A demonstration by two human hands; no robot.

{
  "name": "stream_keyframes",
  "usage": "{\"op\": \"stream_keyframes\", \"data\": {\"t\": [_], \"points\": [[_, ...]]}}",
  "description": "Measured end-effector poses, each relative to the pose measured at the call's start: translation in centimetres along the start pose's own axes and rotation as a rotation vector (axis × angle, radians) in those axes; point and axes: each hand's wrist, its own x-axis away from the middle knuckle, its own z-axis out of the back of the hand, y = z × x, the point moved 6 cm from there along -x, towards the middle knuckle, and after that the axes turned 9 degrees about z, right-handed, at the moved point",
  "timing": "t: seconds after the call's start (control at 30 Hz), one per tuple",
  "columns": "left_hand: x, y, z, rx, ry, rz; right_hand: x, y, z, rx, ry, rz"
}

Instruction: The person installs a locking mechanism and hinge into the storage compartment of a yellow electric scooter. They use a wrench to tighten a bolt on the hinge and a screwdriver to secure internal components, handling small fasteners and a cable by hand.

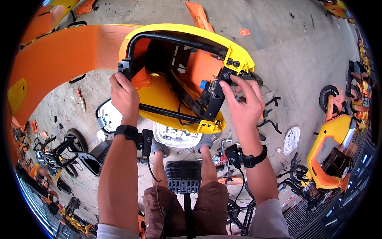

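A yellow-and-orange scooter body stands before me, its top opening framed by black tubing. My left hand is closed around the left side of this frame, near a small black bracket. On the right, a black metal crosspiece with bolts spans the opening, and a blue-capped part sits beside it. My right hand has its thumb and index finger closed at the crosspiece's upper end. A small dark piece shows under its curled fingers, too hidden to name.
White molded panels lie on the floor. Tools are scattered near my feet. A black crate-like piece is between my legs. Another yellow-and-orange scooter body stands at right, and a wheel lies at left.
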Motion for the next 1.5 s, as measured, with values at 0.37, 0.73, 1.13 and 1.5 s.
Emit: {"op": "stream_keyframes", "data": {"t": [0.37, 0.73, 1.13, 1.5], "points": [[-0.3, -0.2, -0.3, 0.026, -0.022, 0.047, -1.4, 0.2, -0.7, 0.076, -0.125, -0.116], [-0.4, -0.1, -0.5, 0.029, -0.035, 0.045, 0.3, 1.1, -0.8, -0.010, -0.117, -0.242], [-0.4, -0.2, -0.4, 0.020, -0.011, 0.035, -0.3, 1.3, -0.6, 0.084, -0.097, -0.235], [-0.6, 0.0, -0.3, -0.005, -0.018, 0.049, -0.8, 0.9, -0.4, 0.103, -0.153, -0.168]]}}
